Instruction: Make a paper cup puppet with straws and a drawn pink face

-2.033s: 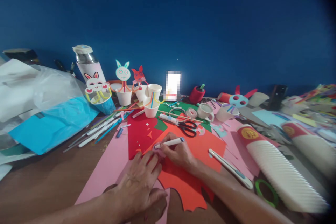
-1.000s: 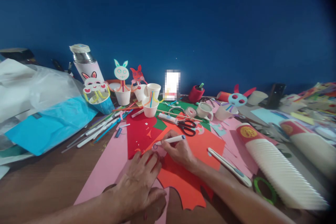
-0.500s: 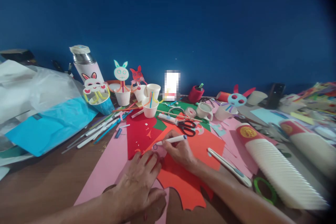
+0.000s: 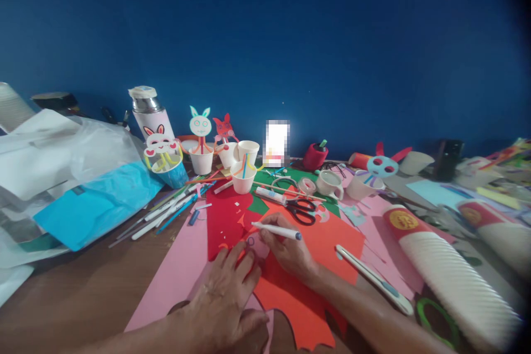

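Note:
My right hand (image 4: 290,249) is closed round a white marker (image 4: 280,230) with a dark blue end, its tip pointing left and slightly raised. Under it lies a small pink paper piece (image 4: 259,244) bearing a small dark ring drawn on it. My left hand (image 4: 228,287) lies flat with its fingers spread, the fingertips at the lower edge of that piece. Orange paper (image 4: 298,293) with a cut-out edge, red paper (image 4: 224,215) and pink paper (image 4: 170,279) lie beneath and around the hands.
Black scissors (image 4: 302,211) and a glue stick (image 4: 270,194) lie beyond my right hand. A white cutter (image 4: 373,279), green tape roll (image 4: 436,321) and stacked paper cups (image 4: 452,282) are at right. Blue paper (image 4: 95,204) and several pens are at left; a white cup (image 4: 243,180) holds coloured strips.
The marker tip has lifted away from the drawn ring, and the marker now lies more level. The whole view has shifted, so objects appear a little further right and lower.

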### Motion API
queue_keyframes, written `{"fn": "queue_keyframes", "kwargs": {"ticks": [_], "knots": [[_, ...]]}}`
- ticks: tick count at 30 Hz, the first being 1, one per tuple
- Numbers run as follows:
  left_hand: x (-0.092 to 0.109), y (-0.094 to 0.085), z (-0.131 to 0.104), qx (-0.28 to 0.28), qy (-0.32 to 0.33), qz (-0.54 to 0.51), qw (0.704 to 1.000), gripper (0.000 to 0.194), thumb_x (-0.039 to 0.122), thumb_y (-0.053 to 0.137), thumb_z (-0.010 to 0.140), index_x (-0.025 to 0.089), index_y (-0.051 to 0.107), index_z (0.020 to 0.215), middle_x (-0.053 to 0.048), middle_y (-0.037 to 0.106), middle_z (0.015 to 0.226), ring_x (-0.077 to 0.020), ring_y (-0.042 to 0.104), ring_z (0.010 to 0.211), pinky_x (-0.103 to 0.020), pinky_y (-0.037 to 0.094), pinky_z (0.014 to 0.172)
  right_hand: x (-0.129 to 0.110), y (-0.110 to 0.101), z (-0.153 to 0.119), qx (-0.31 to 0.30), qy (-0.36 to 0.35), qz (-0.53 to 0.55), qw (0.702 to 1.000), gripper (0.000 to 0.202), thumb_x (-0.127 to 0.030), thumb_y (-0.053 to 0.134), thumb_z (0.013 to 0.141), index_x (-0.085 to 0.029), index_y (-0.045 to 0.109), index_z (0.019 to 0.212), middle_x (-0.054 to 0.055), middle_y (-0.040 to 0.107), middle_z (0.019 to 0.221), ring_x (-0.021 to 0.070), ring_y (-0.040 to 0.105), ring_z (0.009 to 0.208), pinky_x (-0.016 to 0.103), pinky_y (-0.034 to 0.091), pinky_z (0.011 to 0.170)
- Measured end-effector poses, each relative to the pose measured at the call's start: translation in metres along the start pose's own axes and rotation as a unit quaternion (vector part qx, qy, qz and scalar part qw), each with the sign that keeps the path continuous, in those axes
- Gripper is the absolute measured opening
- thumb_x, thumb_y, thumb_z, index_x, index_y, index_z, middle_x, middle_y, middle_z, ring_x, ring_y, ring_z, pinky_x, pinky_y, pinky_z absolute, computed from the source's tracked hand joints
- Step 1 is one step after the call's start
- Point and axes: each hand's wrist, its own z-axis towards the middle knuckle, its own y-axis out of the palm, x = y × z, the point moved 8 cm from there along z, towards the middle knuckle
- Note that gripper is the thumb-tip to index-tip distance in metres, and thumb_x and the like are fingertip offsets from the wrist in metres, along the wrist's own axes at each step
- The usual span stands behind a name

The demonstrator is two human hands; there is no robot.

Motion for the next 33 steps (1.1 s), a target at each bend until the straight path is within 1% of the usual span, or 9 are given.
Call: {"fn": "queue_keyframes", "kwargs": {"ticks": [4,7,10,16,19,23,26,30,33], "knots": [[-0.001,0.003,-0.002,0.011,0.006,-0.004,1.000,0.063,0.053,0.051,0.086,0.014,0.048,0.135,-0.018,0.048,0.138,-0.0423,0.038,0.128,-0.064,0.035,0.100,-0.002,-0.002,-0.001,0.008,-0.005,-0.011,1.000,0.015,-0.035,0.052,0.090,-0.021,0.055,0.092,0.001,0.058,0.075,0.0142,0.054,0.063,0.027,0.044,0.057],[-0.004,0.006,-0.004,0.040,0.008,-0.001,0.999,0.062,0.053,0.054,0.084,0.015,0.050,0.134,-0.016,0.050,0.137,-0.0417,0.038,0.128,-0.064,0.034,0.101,-0.004,-0.004,-0.001,0.026,-0.008,-0.021,0.999,0.014,-0.035,0.053,0.088,-0.021,0.054,0.087,0.000,0.059,0.073,0.0152,0.055,0.063,0.028,0.044,0.058],[-0.006,0.009,-0.005,0.069,0.008,0.005,0.998,0.060,0.056,0.051,0.085,0.018,0.052,0.132,-0.014,0.051,0.136,-0.0408,0.040,0.127,-0.063,0.034,0.100,-0.006,-0.005,0.000,0.044,-0.009,-0.032,0.999,0.013,-0.034,0.055,0.085,-0.022,0.052,0.082,-0.001,0.058,0.068,0.0151,0.054,0.060,0.029,0.043,0.057],[-0.006,0.010,-0.005,0.091,0.012,0.008,0.996,0.060,0.058,0.047,0.086,0.019,0.052,0.131,-0.013,0.052,0.135,-0.0388,0.041,0.126,-0.060,0.034,0.102,0.007,-0.004,-0.002,0.052,0.043,-0.006,0.998,0.015,-0.030,0.058,0.081,-0.021,0.050,0.073,-0.003,0.053,0.059,0.0122,0.049,0.053,0.025,0.039,0.050],[-0.004,0.007,-0.005,0.075,0.010,0.002,0.997,0.060,0.059,0.045,0.087,0.018,0.053,0.130,-0.014,0.053,0.134,-0.0388,0.042,0.126,-0.060,0.035,0.101,0.009,-0.003,-0.003,0.048,0.056,0.004,0.997,0.016,-0.030,0.059,0.080,-0.020,0.049,0.072,-0.004,0.052,0.057,0.0109,0.048,0.051,0.023,0.037,0.048],[-0.003,0.001,-0.004,0.046,0.004,-0.006,0.999,0.058,0.056,0.049,0.086,0.017,0.054,0.130,-0.015,0.053,0.134,-0.0396,0.042,0.125,-0.062,0.035,0.100,0.004,-0.001,-0.002,0.032,0.064,0.020,0.997,0.018,-0.030,0.060,0.079,-0.020,0.047,0.069,-0.004,0.051,0.056,0.0104,0.047,0.050,0.022,0.036,0.047],[-0.002,0.000,-0.002,0.033,0.003,-0.006,0.999,0.059,0.055,0.050,0.086,0.016,0.053,0.131,-0.016,0.052,0.134,-0.0403,0.041,0.125,-0.063,0.035,0.100,0.003,-0.003,-0.001,0.034,0.061,0.013,0.997,0.018,-0.029,0.059,0.079,-0.020,0.048,0.069,-0.004,0.049,0.055,0.0103,0.046,0.049,0.022,0.036,0.047],[-0.002,0.005,-0.002,0.044,0.002,0.002,0.999,0.060,0.055,0.050,0.086,0.016,0.052,0.132,-0.016,0.050,0.136,-0.0410,0.038,0.127,-0.064,0.032,0.101,0.007,0.000,-0.002,0.026,0.057,0.017,0.998,0.018,-0.028,0.059,0.080,-0.020,0.047,0.069,-0.004,0.050,0.054,0.0098,0.045,0.048,0.022,0.036,0.046],[-0.004,0.010,-0.003,0.060,-0.001,0.007,0.998,0.058,0.056,0.048,0.087,0.018,0.052,0.131,-0.015,0.048,0.138,-0.0397,0.037,0.128,-0.061,0.030,0.103,0.010,0.001,-0.003,0.020,0.058,0.013,0.998,0.016,-0.027,0.059,0.080,-0.020,0.048,0.072,-0.004,0.052,0.055,0.0098,0.046,0.048,0.021,0.037,0.046]]}}
